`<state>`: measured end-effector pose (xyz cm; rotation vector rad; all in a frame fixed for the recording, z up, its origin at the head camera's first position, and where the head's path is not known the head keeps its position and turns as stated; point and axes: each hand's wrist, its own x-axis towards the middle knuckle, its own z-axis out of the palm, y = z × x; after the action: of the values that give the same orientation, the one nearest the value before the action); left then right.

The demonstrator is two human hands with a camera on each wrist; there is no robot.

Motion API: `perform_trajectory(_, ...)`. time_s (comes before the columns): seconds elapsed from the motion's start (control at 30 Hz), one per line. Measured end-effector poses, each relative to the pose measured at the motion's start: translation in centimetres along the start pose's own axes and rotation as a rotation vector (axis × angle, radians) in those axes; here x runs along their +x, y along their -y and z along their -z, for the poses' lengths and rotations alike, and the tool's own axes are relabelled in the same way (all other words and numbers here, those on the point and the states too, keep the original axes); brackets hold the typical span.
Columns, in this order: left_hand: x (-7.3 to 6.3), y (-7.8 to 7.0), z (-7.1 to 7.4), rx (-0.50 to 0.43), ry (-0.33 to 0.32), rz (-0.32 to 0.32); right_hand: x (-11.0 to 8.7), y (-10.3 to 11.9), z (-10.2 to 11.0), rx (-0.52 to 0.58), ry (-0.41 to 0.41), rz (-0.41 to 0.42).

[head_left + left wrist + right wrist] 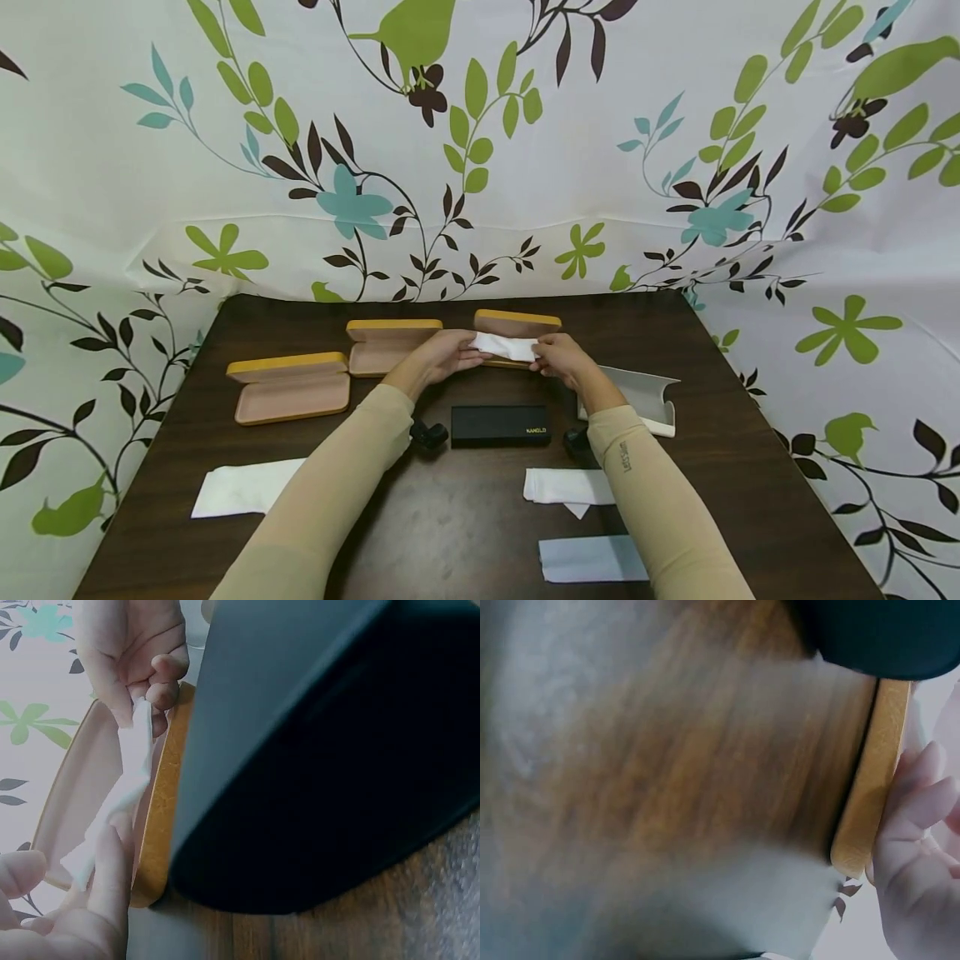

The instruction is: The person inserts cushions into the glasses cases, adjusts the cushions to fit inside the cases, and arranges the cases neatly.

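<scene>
A white folded cloth is stretched between both hands over the open yellow-edged eyeglass case at the back right of the table. My left hand pinches the cloth's left end between thumb and fingers. At the other end, my right hand pinches it the same way. Seen from the left wrist, the cloth is narrow and creased above the case's pinkish lining. In the right wrist view, my right hand is beside the case's yellow edge, and the cloth is mostly hidden.
Two more open eyeglass cases, one at left and one at the back, stand nearby. A black box lies between my forearms. An open white case is at right. White cloths and a bluish cloth lie nearer.
</scene>
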<state>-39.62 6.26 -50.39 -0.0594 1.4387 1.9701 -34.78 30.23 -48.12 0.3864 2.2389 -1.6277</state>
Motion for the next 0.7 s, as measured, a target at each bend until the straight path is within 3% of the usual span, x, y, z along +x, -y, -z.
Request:
perform_trajectory(0.2, 0.2, 0.0, -0.5, 0.026, -0.011, -0.016, -0.1, 0.2, -0.2, -0.099, -0.055, 0.016)
perform_trajectory(0.37, 0.0, 0.0, -0.8, 0.057, 0.033, -0.028, -0.2, 0.3, -0.5, -0.186, -0.116, 0.058)
perform_trajectory(0.43, -0.2, 0.0, -1.1, 0.112, 0.041, -0.042, -0.2, 0.2, -0.6, -0.231, -0.148, 0.072)
perform_trajectory(0.53, -0.7, 0.0, -1.6, 0.278, 0.026, -0.076, -0.1, 0.1, -0.7, -0.333, -0.191, 0.09)
perform_trajectory(0.7, -1.7, -0.4, -2.7, 0.736, -0.056, -0.208, -0.3, 0.4, -0.8, -0.579, -0.257, 0.131)
